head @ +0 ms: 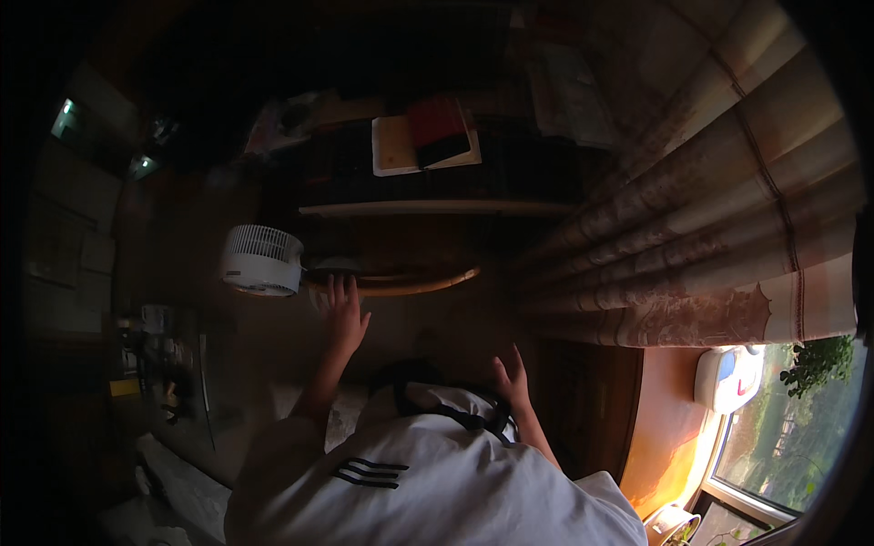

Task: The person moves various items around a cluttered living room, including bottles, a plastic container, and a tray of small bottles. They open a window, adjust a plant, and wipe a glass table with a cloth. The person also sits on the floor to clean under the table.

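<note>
My left hand [346,319] reaches forward with its fingers spread and nothing in it. Its fingertips overlap the curved wooden edge [416,284] of a piece of furniture; whether they touch it, I cannot tell. Just left of those fingers is a white electric fan [262,263] with a slatted housing. Lower and to the right, my right hand [511,382] hovers beside my body, empty, thumb and fingers apart. A dark strap [450,413] crosses the front of my white shirt.
Ahead, an open book [396,147] and a red-and-black book [440,130] lie on a dark surface. A patterned curtain [683,246] hangs at right above a wooden sill [672,409] with a white container [727,379], beside a window [778,437]. A cluttered table [184,382] stands left.
</note>
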{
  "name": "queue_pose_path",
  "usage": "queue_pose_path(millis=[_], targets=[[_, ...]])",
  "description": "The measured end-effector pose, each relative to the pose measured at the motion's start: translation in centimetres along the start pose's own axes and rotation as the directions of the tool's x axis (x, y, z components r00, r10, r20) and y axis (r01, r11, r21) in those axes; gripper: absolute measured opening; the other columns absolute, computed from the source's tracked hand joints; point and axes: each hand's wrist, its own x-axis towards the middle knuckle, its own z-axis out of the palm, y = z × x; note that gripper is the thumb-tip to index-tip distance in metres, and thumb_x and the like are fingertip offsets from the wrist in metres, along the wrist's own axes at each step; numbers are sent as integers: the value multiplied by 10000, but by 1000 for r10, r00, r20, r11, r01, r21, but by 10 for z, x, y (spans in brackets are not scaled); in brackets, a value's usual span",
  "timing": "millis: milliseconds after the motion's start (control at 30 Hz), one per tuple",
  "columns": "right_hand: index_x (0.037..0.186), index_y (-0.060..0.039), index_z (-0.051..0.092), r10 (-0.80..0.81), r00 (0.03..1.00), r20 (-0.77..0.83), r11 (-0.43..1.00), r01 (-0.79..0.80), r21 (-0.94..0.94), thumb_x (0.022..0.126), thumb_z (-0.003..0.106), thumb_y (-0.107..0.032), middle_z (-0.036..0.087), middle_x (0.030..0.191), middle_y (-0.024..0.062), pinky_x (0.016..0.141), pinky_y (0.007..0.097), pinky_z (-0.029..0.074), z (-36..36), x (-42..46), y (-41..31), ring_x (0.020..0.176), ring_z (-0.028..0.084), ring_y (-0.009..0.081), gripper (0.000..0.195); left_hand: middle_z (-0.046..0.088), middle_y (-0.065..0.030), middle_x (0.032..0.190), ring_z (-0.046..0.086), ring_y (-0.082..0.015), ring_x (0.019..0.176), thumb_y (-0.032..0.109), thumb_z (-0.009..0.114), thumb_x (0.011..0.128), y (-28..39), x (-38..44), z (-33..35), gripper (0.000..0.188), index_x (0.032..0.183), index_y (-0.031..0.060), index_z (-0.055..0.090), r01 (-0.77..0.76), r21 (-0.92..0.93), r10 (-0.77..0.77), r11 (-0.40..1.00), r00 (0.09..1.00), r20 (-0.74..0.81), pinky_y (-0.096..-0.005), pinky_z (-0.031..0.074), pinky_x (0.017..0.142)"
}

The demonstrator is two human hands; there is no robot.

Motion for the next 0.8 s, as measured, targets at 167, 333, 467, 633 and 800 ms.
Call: queue_pose_path(millis=[167, 333, 467, 633, 800], targets=[[1360, -13, 443, 417, 789, 451, 648, -606, 461, 972, 600, -341, 581, 1234, 140, 800, 382, 585, 105, 93, -171, 1034, 643, 277, 531, 406, -189, 1391, 322, -378, 1369, 308, 775, 754, -18, 9, 27, 669, 1299, 46, 489, 28, 75, -16, 997, 988, -155, -629, 300, 1056], [1289, -18, 472, 307, 888, 341, 855, -415, 312, 948, 606, -281, 584, 1144, 139, 692, 363, 617, 133, 149, -132, 945, 649, 266, 451, 410, -219, 1383, 316, -380, 1382, 271, 742, 760, -4, 23, 24, 603, 1254, 15, 509, 73, 63, -63, 995, 986, -152, -643, 298, 1053], [1280, -15, 469, 336, 876, 346, 842, -444, 307, 931, 627, -256, 592, 1114, 123, 714, 356, 619, 141, 144, -151, 904, 655, 245, 453, 418, -216, 1390, 307, -386, 1399, 211, 686, 770, -9, 24, 36, 539, 1238, 6, 515, 143, -1, -142, 990, 979, -149, -647, 295, 1056], [1350, -21, 417, 339, 860, 381, 873, -439, 214, 920, 657, -278, 542, 1264, 119, 821, 391, 592, 151, 138, -154, 1067, 613, 259, 556, 462, -220, 1353, 337, -387, 1389, 168, 621, 791, -25, 32, 34, 475, 1222, -4, 518, 144, 40, -137, 989, 979, -151, -633, 308, 1057], [1394, -40, 440, 379, 472, 796, 872, -470, -136, 890, 718, -315, 541, 1359, 122, 1015, 383, 456, 133, 165, -121, 1202, 562, 253, 638, 480, -215, 1335, 349, -386, 1385, 146, 617, 779, -23, 34, 22, 468, 1215, 2, 526, 151, -11, -151, 988, 978, -145, -612, 324, 1061]])
